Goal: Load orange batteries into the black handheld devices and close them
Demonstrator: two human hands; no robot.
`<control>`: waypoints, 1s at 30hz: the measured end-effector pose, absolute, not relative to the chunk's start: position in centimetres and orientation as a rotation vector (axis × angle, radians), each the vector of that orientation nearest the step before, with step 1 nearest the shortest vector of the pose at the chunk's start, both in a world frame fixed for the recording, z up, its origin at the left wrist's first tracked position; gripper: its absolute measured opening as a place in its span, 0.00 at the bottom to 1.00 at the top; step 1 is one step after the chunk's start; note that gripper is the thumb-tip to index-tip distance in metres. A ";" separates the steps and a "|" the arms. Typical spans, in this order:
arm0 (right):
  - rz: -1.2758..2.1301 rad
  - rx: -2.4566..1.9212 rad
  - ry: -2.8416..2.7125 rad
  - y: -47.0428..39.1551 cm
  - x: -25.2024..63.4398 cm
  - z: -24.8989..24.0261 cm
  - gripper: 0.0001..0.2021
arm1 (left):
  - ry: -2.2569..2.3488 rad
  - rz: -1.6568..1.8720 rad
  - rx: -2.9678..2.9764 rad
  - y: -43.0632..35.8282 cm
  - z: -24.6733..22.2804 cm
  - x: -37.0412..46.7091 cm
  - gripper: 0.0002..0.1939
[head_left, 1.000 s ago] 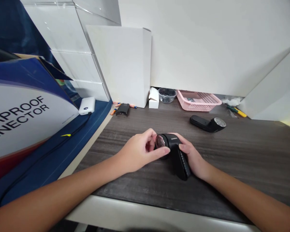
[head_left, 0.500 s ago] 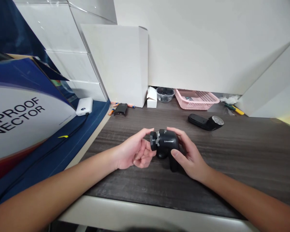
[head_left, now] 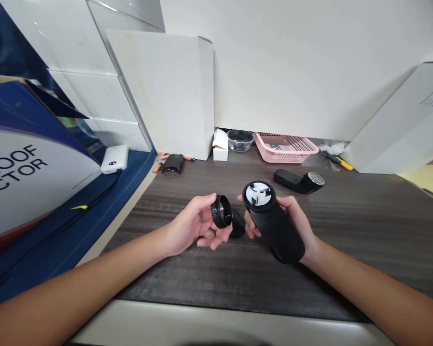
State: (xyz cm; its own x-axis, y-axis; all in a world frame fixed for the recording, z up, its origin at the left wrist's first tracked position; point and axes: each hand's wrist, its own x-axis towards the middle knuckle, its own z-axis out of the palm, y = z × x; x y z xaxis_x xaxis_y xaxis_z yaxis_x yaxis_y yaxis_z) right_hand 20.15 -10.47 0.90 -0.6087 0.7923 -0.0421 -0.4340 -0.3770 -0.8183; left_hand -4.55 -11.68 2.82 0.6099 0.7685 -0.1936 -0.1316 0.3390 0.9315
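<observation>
My left hand (head_left: 198,226) pinches a black ring-shaped head cover (head_left: 221,212) with a ribbed outer edge between thumb and fingers. Its opening faces right, toward the other hand. My right hand (head_left: 299,218) is wrapped round a black fabric shaver (head_left: 279,230). The shaver's round end tilts up toward me and shows a white rotor (head_left: 259,193) with dark blades inside a black rim. Cover and shaver are apart. Between the hands lies a dark rounded part (head_left: 238,225) on the table, partly hidden by my left fingers.
A second black device (head_left: 299,181) with a silver round head lies behind the shaver. Along the back stand a pink basket (head_left: 288,156), a clear bowl (head_left: 240,142) and a small white box (head_left: 220,146). A black curved piece (head_left: 172,163) and orange sticks lie at left.
The cover has come off the shaver's head and moved slightly left in my left hand. My right hand has turned the shaver so its rotor end faces up toward me. The view has shifted slightly.
</observation>
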 end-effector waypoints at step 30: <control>1.973 -0.752 -0.846 -11.5 20.2 1.4 0.31 | 0.541 0.876 0.991 -10.9 2.2 -4.7 0.20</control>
